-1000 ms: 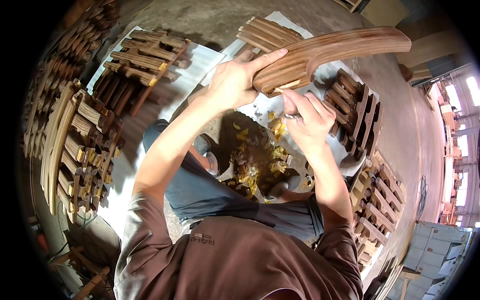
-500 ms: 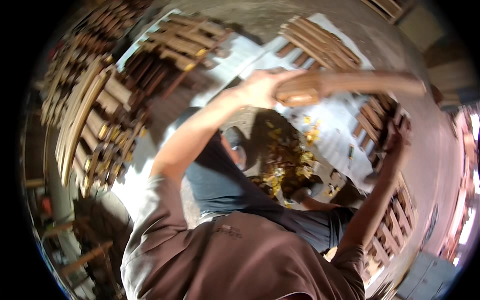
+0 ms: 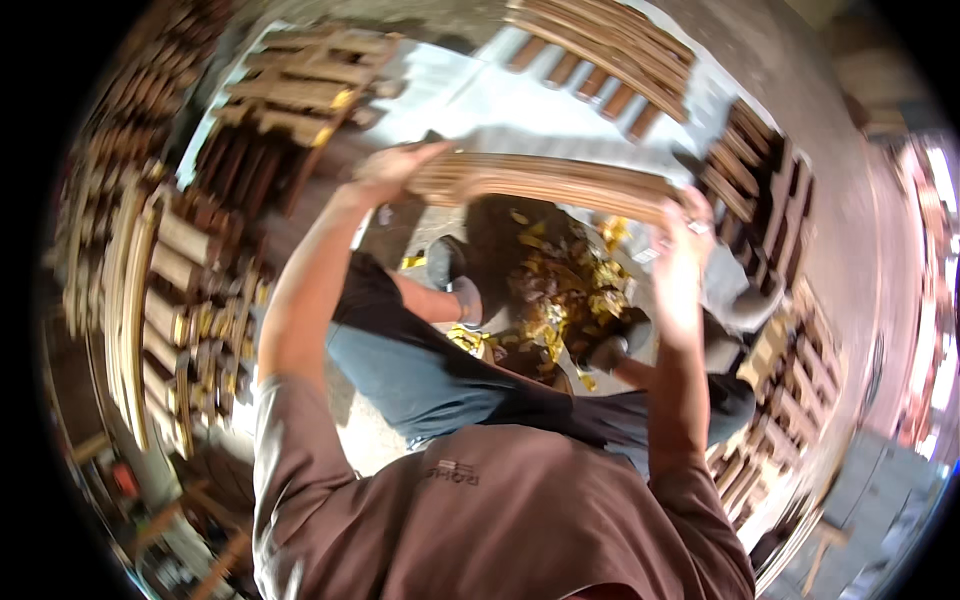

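A long brown wooden piece (image 3: 545,182) is held up level across the front of me, above my knees. Lines run along its length, but motion blur hides whether it is one piece or several strips together. My left hand (image 3: 398,172) is closed on its left end, and my right hand (image 3: 688,225) grips the right end. Below it, yellow and brown scraps (image 3: 570,285) are heaped on the floor between my feet.
Slatted wooden parts are stacked at the left (image 3: 165,290), upper left (image 3: 310,85), far side (image 3: 610,55) and right (image 3: 755,185). A pale sheet (image 3: 450,85) lies under some of them. More wooden pieces (image 3: 790,395) sit beside my right leg, near a grey box (image 3: 875,490).
My right hand has come up from the stack at the right and taken the wooden piece's right end. The left hand has moved left with the piece, and my view has shifted.
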Demonstrator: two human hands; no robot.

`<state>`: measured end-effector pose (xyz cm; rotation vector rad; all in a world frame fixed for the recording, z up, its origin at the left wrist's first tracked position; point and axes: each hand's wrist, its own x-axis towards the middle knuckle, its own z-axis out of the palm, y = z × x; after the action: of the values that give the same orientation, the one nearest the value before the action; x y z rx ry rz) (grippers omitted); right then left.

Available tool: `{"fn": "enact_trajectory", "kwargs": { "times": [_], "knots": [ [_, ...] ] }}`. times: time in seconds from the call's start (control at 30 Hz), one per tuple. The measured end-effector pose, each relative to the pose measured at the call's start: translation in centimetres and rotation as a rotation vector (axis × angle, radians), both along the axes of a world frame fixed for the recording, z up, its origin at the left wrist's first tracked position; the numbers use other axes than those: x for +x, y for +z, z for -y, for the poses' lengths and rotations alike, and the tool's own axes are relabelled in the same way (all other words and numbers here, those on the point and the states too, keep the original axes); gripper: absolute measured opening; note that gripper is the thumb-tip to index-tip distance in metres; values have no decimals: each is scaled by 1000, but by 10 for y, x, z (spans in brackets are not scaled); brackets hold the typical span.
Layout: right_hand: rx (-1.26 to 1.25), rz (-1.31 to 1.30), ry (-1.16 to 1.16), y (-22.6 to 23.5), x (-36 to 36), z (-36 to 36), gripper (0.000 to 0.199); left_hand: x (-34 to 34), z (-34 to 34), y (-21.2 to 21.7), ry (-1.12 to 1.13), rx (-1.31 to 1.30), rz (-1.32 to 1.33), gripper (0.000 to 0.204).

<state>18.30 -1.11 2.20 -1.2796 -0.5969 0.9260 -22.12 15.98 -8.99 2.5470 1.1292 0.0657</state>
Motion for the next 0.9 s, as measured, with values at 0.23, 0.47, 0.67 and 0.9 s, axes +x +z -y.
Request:
{"fn": "enact_trajectory", "kwargs": {
  "times": [0.23, 0.47, 0.67, 0.9],
  "knots": [
    [98, -167, 27, -25, -72, -30, 50, -29, -30, -16, 285, -51, -505, 90],
    [145, 35, 130, -18, -97, -15, 64, 106, 60, 111, -1, -40, 335, 90],
    [149, -255, 305, 8, -89, 10, 43, 141, 84, 105, 89, 260, 564, 74],
    [-144, 61, 397, 24, -65, 6, 19, 145, 109, 91, 19, 367, 609, 72]
  ]
}}
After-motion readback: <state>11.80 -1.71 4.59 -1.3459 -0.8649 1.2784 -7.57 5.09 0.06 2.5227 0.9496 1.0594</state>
